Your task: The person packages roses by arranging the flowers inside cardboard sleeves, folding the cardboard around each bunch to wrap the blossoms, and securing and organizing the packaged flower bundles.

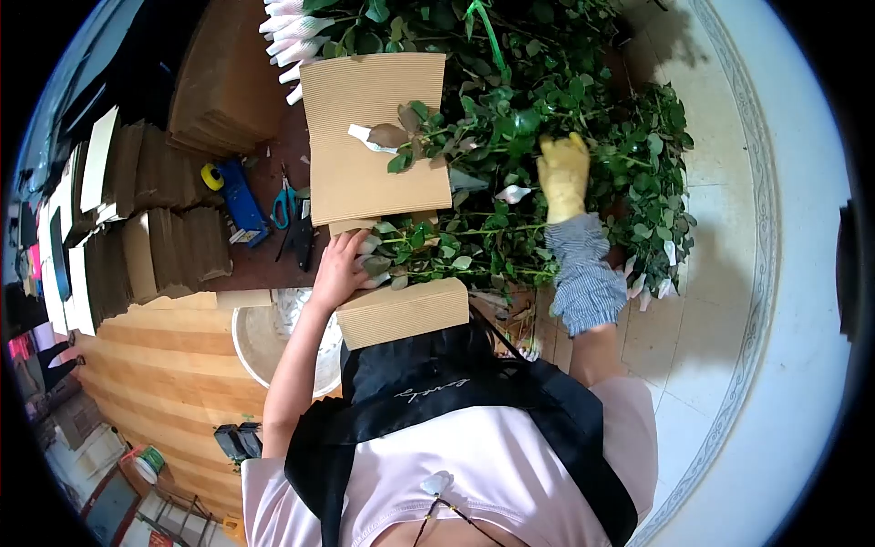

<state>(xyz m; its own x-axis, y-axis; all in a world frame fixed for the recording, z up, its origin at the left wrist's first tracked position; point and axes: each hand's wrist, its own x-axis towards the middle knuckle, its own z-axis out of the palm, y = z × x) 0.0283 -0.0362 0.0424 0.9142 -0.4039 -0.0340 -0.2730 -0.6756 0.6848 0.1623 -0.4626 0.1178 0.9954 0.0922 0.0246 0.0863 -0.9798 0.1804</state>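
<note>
My left hand (339, 269) is bare. Its fingers and thumb close around pale rose heads (372, 264) between two pieces of corrugated cardboard. Leafy rose stems (483, 246) run from there to the right. My right hand (563, 173) wears a yellow glove and a striped sleeve cover. It is over the foliage with its fingers curled down; what they hold, if anything, is hidden. A single rose in a white sleeve (369, 139) lies on the upper corrugated cardboard sheet (374, 87). The smaller cardboard piece (406, 313) is nearest my body.
A large heap of roses (556, 55) covers the far side. Left on the table lie blue-handled scissors (283, 205), a blue tool (244, 205) and yellow tape (212, 177). Cardboard stacks (169, 246) stand farther left. A white basin (264, 342) sits below the table.
</note>
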